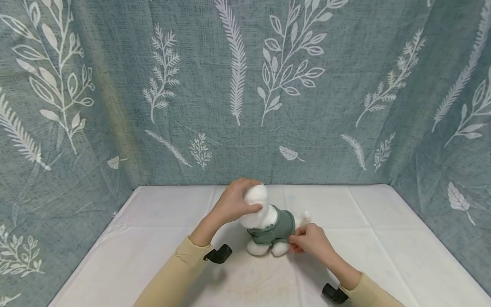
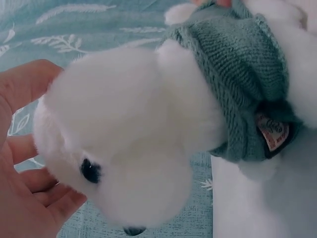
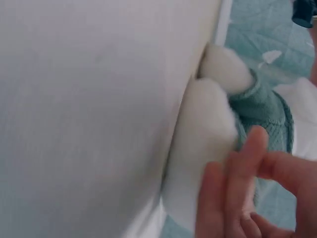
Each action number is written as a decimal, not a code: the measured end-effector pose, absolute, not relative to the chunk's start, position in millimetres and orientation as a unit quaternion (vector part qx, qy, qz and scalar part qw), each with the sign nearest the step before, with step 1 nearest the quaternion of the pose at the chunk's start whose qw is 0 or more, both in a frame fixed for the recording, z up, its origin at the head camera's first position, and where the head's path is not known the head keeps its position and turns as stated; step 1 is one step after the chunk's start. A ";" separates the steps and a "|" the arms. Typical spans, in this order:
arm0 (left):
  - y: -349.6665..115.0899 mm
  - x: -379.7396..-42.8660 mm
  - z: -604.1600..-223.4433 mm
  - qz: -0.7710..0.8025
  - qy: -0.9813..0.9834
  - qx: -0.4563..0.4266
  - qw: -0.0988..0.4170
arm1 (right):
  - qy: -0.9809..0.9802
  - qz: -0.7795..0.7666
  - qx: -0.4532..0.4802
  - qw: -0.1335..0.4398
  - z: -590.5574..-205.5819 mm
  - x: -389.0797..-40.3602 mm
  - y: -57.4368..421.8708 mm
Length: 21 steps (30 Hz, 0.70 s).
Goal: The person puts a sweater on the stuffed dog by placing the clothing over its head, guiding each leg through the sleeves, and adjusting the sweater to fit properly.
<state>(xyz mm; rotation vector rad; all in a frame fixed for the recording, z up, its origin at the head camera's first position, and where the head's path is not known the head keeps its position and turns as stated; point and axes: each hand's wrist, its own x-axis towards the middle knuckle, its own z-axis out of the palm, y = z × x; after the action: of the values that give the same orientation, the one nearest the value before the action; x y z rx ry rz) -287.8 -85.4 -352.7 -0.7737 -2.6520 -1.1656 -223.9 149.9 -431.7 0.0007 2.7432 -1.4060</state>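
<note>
A white plush dog (image 1: 258, 248) in a knitted green sweater (image 1: 283, 226) stands on the white-covered table. My left hand (image 1: 233, 200) holds the dog's head, its thumb and fingers curved round either side. In the left wrist view, the black eye (image 2: 90, 170) and part of the nose (image 2: 133, 230) show, and a small label (image 2: 272, 131) hangs at the sweater's edge. At the dog's rear, my right hand (image 1: 312, 241) pinches the sweater's hem between thumb and fingers. The right wrist view shows these fingers beside a white leg (image 3: 203, 124).
A white cloth (image 1: 165, 238) covers the table. Blue-green curtains (image 1: 203, 85) with white leaf prints rise behind it and along both sides. Each wrist wears a black camera mount, the left one (image 1: 218, 254) close to the dog's front paws.
</note>
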 end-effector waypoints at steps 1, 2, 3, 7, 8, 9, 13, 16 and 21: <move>-85.7 -287.4 -352.8 -0.386 -0.883 -0.258 0.072 | 0.906 -0.423 -0.004 0.020 -430.9 -222.5 150.2; -86.0 -287.2 -352.9 -0.386 -0.883 -0.259 0.070 | 0.923 -0.385 -0.010 0.008 -430.0 -221.1 150.6; -86.3 -287.0 -353.1 -0.385 -0.883 -0.260 0.069 | 0.937 -0.350 -0.015 -0.001 -428.4 -219.9 151.0; -88.3 -286.8 -354.0 -0.388 -0.881 -0.263 0.064 | 0.960 -0.280 -0.027 0.012 -413.1 -221.4 152.1; -89.1 -287.0 -354.4 -0.391 -0.879 -0.264 0.063 | 0.961 -0.273 -0.028 0.011 -407.4 -224.3 152.7; -89.8 -287.3 -354.8 -0.394 -0.878 -0.265 0.061 | 0.962 -0.272 -0.029 0.005 -401.5 -228.4 153.5; -92.8 -287.8 -356.4 -0.409 -0.870 -0.269 0.054 | 0.958 -0.276 -0.059 -0.055 -384.5 -256.1 157.5; -94.0 -287.2 -356.9 -0.416 -0.867 -0.268 0.051 | 0.951 -0.292 -0.099 -0.037 -382.6 -282.3 160.1; -95.0 -285.2 -357.6 -0.417 -0.866 -0.270 0.058 | 0.931 -0.327 -0.120 0.113 -387.6 -316.5 161.3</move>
<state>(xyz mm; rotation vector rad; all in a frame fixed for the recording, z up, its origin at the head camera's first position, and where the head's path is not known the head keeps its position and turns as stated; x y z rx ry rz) -285.2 -95.0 -357.6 -0.8170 -2.6250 -1.2641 -316.5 161.3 -387.6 -0.3522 2.7297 -0.9581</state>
